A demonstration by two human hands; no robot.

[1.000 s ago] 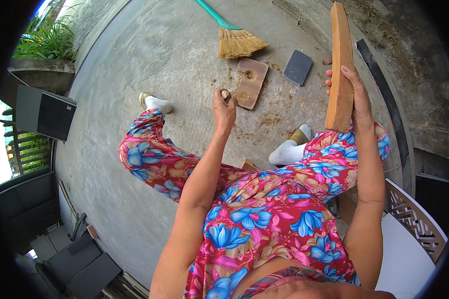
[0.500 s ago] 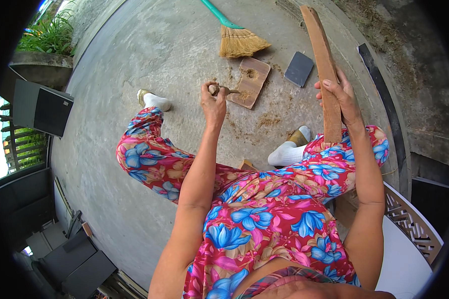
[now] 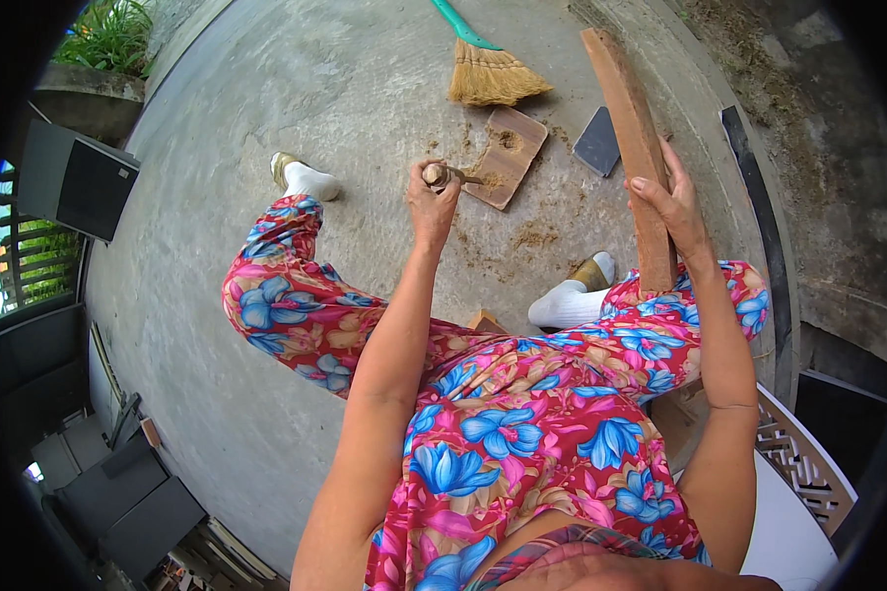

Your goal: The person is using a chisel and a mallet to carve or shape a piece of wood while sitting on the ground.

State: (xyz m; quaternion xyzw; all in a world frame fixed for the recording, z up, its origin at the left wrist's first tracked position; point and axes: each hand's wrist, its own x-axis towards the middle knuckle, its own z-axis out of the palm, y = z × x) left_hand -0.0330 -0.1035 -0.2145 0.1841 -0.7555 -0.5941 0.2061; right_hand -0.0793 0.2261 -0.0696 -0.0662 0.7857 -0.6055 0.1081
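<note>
My left hand (image 3: 431, 211) is closed around the rounded wooden handle of a chisel-like tool (image 3: 436, 174). Its thin shaft points right, over the near left corner of a brown wooden board (image 3: 520, 148); whether the tip touches is unclear. The board lies on the concrete, with a round hollow and loose shavings on top. In my right hand (image 3: 678, 205) is a long, squared wooden bar (image 3: 626, 113), gripped toward its near end. That bar slants away from me, its near end by my right thigh.
A straw broom (image 3: 495, 74) with a green handle lies beyond the board. Right of the board is a dark grey rectangular slab (image 3: 597, 142). Wood shavings (image 3: 534, 236) litter the concrete floor (image 3: 207, 256). A wood piece (image 3: 484, 321) sits between my legs. A black strip (image 3: 759, 187) runs along the right.
The whole view has shifted slightly. The far end of the wooden bar has swung a little to the left and nearer. Both hands keep their grips.
</note>
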